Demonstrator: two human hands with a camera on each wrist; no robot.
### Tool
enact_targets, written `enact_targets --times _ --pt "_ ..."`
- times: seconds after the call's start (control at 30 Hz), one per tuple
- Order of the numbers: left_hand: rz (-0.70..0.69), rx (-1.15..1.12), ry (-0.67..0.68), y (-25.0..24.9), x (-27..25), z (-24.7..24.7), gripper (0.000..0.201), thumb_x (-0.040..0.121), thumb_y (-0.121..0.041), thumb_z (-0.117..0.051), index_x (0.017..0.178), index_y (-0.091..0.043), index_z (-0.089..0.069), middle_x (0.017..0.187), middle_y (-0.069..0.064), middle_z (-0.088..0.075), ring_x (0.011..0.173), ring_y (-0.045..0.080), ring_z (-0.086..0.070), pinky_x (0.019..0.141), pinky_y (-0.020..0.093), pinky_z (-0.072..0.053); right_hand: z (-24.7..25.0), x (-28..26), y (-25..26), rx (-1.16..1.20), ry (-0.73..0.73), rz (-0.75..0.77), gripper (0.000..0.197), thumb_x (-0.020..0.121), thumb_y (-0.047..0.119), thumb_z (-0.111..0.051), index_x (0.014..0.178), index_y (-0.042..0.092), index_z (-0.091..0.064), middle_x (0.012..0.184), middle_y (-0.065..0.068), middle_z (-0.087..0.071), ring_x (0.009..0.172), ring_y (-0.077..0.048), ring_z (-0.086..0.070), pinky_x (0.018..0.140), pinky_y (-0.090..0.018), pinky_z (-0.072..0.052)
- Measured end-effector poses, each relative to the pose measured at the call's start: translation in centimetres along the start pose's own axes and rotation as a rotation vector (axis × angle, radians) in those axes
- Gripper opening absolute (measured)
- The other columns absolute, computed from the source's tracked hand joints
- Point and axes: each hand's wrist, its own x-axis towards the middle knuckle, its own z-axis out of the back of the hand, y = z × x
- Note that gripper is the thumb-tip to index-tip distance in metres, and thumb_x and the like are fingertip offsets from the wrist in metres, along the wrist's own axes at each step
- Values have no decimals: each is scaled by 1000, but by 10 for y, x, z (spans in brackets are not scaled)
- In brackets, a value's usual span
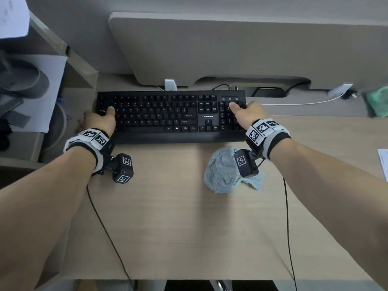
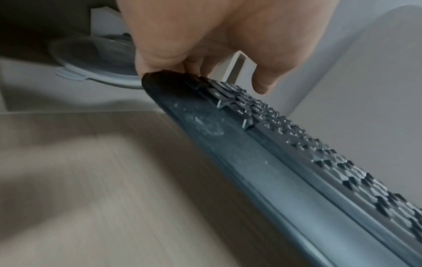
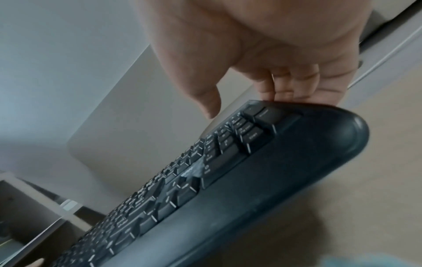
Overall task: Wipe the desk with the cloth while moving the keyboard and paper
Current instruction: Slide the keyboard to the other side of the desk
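A black keyboard (image 1: 171, 116) lies across the back of the wooden desk (image 1: 178, 217). My left hand (image 1: 100, 119) grips its left end (image 2: 164, 81), thumb on the keys and fingers curled under the edge. At the other end (image 3: 319, 126) my right hand (image 1: 247, 114) grips the same way, thumb over the number pad. A crumpled light blue cloth (image 1: 224, 171) rests on the desk just in front of the keyboard's right part, under my right wrist. A white paper (image 1: 383, 164) shows only as a corner at the desk's right edge.
A grey partition panel (image 1: 241, 51) stands right behind the keyboard. A white cable (image 1: 298, 103), a white card (image 1: 340, 89) and a green cloth (image 1: 378, 101) lie at the back right. A side shelf with a grey cap (image 1: 21, 80) and papers is on the left.
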Motion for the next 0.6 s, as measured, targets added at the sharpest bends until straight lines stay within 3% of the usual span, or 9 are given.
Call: enact_targets --times 0.07,0.13,0.2,0.37,0.5,0.6 --pt "-19 12 52 -20 -24 -7 93 75 -75 -40 133 -3 -48 139 25 -48 128 46 -44 110 53 -32 24 0 -22 1 -26 -48 57 90 58 -56 112 6 -58 98 -8 -62 86 -29 -58 73 -31 -38" --pt "-73 -15 122 -42 -53 -23 78 88 -64 -41 129 1 -52 135 27 -51 126 45 -47 109 48 -34 55 2 -54 4 -58 -98 55 89 60 -55 105 7 -59 98 -9 -63 85 -30 -58 73 -32 -37" --pt "-123 -26 172 -60 -82 -43 72 93 -59 -37 128 2 -53 133 27 -53 124 44 -49 108 45 -35 86 5 -88 -4 -84 -158 58 89 62 -53 109 7 -60 106 -12 -62 85 -29 -55 74 -32 -35" --pt "-302 -25 295 -115 -178 -107 64 96 -55 -27 126 -5 -54 132 24 -55 124 41 -49 107 45 -34 175 22 -184 31 -230 -279 71 90 61 -52 129 2 -53 131 -19 -57 117 -37 -57 83 -36 -37" --pt "-354 58 405 -152 -264 -165 66 99 -55 -21 133 -5 -47 138 21 -51 128 38 -47 107 42 -32 241 42 -257 53 -308 -369 75 86 67 -52 119 0 -60 123 -23 -62 111 -41 -60 91 -42 -44" --pt "-386 130 479 -173 -318 -210 70 98 -58 -19 132 -5 -50 134 21 -54 121 37 -52 101 41 -37 289 57 -307 67 -362 -411 76 83 69 -52 111 -1 -63 114 -19 -65 102 -37 -62 88 -41 -48"
